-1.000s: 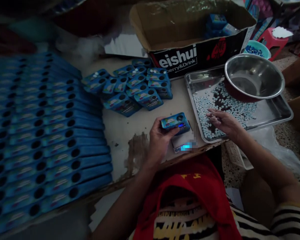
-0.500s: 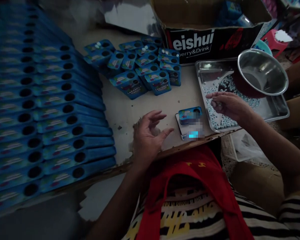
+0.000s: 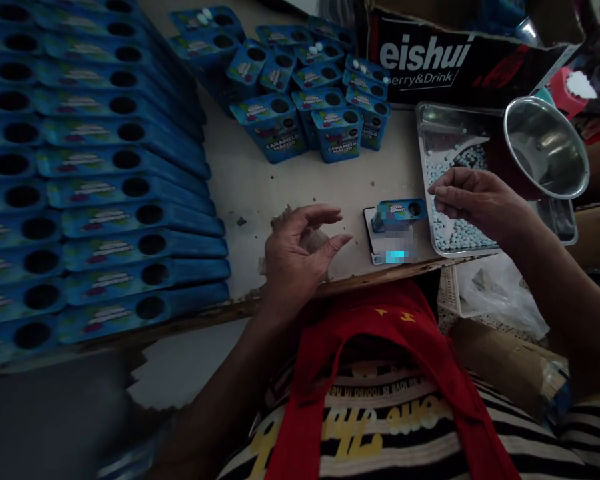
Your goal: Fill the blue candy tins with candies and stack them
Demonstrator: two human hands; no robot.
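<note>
The left hand (image 3: 297,252) was over the counter (image 3: 250,193), its fingers wide apart. From it, at about two o'clock, a blue box (image 3: 399,213) rested on the scale (image 3: 386,241). The right hand (image 3: 475,200), at three o'clock from this box, was over the tray (image 3: 460,253) with candies (image 3: 463,233); its fingers were narrow, and I could not tell whether they held one.
</note>
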